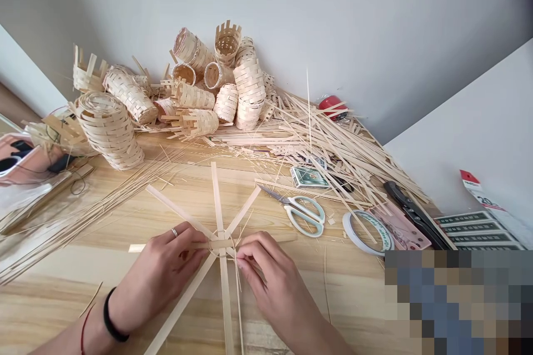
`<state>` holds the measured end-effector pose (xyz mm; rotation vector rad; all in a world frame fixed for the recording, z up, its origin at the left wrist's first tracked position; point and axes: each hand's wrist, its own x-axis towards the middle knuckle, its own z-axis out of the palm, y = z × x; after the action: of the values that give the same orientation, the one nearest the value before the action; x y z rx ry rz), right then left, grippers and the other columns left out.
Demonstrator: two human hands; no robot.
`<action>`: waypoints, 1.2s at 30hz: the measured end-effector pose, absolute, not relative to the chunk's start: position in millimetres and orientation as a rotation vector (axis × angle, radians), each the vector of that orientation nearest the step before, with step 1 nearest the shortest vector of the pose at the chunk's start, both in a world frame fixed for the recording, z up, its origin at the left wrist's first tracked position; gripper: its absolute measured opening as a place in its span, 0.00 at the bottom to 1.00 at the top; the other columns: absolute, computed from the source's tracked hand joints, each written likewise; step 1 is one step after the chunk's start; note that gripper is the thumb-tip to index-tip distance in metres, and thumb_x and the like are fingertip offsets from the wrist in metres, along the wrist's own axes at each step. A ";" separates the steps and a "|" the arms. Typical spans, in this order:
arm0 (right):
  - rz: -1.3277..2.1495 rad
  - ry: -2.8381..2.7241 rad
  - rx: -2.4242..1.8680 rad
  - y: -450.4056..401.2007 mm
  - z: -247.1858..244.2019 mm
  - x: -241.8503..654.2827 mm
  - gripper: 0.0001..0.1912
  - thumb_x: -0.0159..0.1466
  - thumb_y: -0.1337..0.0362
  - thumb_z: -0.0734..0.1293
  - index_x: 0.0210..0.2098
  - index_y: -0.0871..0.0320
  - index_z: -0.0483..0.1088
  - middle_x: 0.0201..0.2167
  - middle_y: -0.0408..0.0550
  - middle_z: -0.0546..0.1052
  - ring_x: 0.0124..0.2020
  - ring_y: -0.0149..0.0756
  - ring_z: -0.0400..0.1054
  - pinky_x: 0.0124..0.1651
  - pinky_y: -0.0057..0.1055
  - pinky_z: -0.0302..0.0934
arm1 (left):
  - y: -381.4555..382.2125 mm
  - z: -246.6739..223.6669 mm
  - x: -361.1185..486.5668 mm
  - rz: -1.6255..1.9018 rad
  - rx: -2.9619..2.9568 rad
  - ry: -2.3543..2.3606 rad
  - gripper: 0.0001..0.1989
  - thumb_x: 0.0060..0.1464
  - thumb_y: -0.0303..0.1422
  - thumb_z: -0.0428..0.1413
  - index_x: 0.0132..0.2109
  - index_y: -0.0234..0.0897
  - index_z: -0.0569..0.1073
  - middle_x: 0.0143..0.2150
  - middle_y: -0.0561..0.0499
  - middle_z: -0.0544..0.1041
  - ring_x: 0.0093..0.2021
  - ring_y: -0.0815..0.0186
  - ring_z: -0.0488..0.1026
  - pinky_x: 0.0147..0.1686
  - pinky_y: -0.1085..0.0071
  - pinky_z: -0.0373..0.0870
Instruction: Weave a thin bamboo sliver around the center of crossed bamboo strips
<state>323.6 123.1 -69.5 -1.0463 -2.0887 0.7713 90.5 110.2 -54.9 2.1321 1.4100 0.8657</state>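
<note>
Flat pale wooden strips (226, 299) cross at one centre and fan out like a star on the wooden table. A thin strand loops around the crossing. At the left of the crossing, my left hand (169, 263), with a ring and a black wristband, has its fingers closed on the horizontal strip. My right hand (266, 272) pinches the thin strand (238, 288) just right of the crossing; its loose end hangs down toward the front edge.
Woven baskets (110, 130) are piled at the back left. Scissors (306, 216), a tape roll (368, 233), a card box (309, 176) and a black-handled knife (410, 211) lie to the right. Loose strips (333, 138) heap behind them; thin strands (91, 216) lie left.
</note>
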 end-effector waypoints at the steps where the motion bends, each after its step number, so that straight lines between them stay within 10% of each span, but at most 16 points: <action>1: 0.768 -2.089 -1.040 122.7 -69.1 323.3 0.10 0.72 0.75 0.60 0.40 0.55 0.67 0.38 0.46 0.72 0.38 0.36 0.70 0.41 0.33 0.67 | 109.8 -55.5 90.9 0.874 2.137 1.422 0.04 0.67 0.28 0.54 0.43 0.42 0.73 0.35 0.56 0.76 0.31 0.70 0.76 0.30 0.74 0.71; 28: 0.683 -2.144 -0.998 122.6 -67.2 321.8 0.12 0.71 0.77 0.60 0.36 0.55 0.67 0.39 0.48 0.73 0.43 0.40 0.67 0.46 0.39 0.65 | 109.7 -55.2 91.7 0.821 2.146 1.528 0.07 0.69 0.32 0.53 0.45 0.41 0.76 0.36 0.53 0.78 0.32 0.67 0.77 0.33 0.71 0.73; 36: 0.655 -2.238 -0.912 128.6 -66.9 325.1 0.11 0.71 0.77 0.62 0.36 0.56 0.69 0.36 0.46 0.75 0.40 0.39 0.69 0.48 0.40 0.63 | 117.5 -31.2 70.6 0.786 2.501 1.408 0.17 0.62 0.23 0.53 0.55 0.41 0.73 0.51 0.44 0.76 0.50 0.55 0.74 0.50 0.56 0.69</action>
<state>325.1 128.6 -66.9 -0.9120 -2.2375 0.6545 70.6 117.5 -31.2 2.5007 1.4083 0.7862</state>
